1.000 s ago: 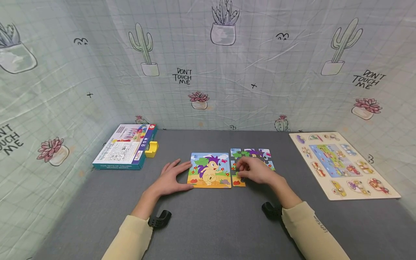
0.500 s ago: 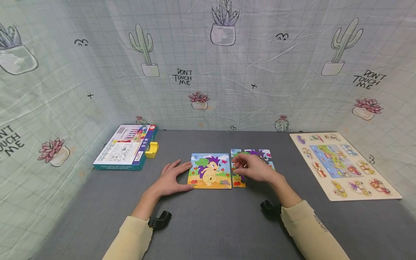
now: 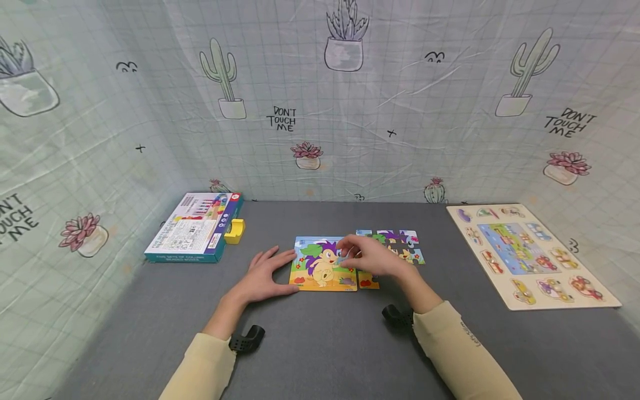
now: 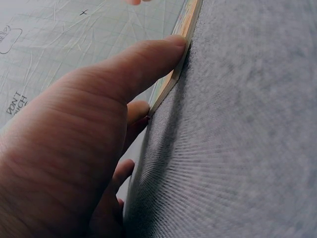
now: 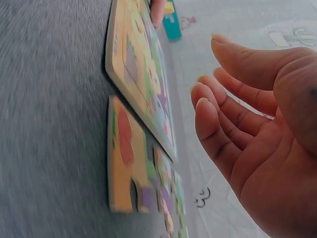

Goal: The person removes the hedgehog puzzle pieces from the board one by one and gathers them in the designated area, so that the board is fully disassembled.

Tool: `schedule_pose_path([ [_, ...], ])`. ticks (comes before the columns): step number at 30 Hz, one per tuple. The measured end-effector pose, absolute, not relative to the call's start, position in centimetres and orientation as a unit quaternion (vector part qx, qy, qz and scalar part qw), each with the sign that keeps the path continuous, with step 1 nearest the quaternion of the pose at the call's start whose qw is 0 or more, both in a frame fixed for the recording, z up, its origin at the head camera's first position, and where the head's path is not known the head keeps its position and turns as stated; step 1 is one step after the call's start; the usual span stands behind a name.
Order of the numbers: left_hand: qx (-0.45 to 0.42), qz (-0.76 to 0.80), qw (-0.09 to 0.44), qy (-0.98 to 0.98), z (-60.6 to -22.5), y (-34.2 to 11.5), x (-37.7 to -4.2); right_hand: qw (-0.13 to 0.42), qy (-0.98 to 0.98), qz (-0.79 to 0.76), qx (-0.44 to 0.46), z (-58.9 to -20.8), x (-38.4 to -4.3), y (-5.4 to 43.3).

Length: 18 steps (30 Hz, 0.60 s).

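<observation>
A square puzzle board (image 3: 322, 266) with a purple-spined hedgehog picture lies flat on the grey table (image 3: 320, 344). My left hand (image 3: 272, 272) rests flat on the table, and its thumb (image 4: 148, 59) touches the board's near left edge (image 4: 185, 39). My right hand (image 3: 357, 254) hovers over the board's right side with loosely curved fingers (image 5: 218, 114) and nothing in it. Joined loose puzzle pieces (image 3: 407, 244) lie just right of the board, partly hidden by this hand. In the right wrist view, the board (image 5: 133, 74) and these pieces (image 5: 126, 158) show edge-on.
A teal box (image 3: 192, 226) with a yellow block (image 3: 233, 230) beside it sits at the table's back left. A wooden peg puzzle with vehicles (image 3: 530, 253) lies at the right. Cactus-printed cloth walls close in the back and both sides.
My right hand has moved left, from over the loose pieces to over the board's right side. The left hand has stayed put.
</observation>
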<state>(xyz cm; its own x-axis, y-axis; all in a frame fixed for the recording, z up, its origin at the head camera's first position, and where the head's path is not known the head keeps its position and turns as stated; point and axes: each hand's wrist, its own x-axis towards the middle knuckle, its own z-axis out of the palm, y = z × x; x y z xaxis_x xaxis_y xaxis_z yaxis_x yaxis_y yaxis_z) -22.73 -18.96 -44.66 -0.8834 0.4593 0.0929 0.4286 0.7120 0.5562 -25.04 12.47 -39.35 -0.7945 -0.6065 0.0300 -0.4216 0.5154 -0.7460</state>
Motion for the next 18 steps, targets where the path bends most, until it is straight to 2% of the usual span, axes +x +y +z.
schedule_pose_path([
  [7,0.239,0.290,0.025,0.927,-44.7,-18.9,-22.8,0.131,0.850,-0.395,-0.322,-40.3,-25.5,10.9],
  [18,0.238,0.289,0.027,0.927,-44.6,-18.9,-22.8,0.157,0.857,-0.382,-0.310,-40.8,-25.3,9.6],
])
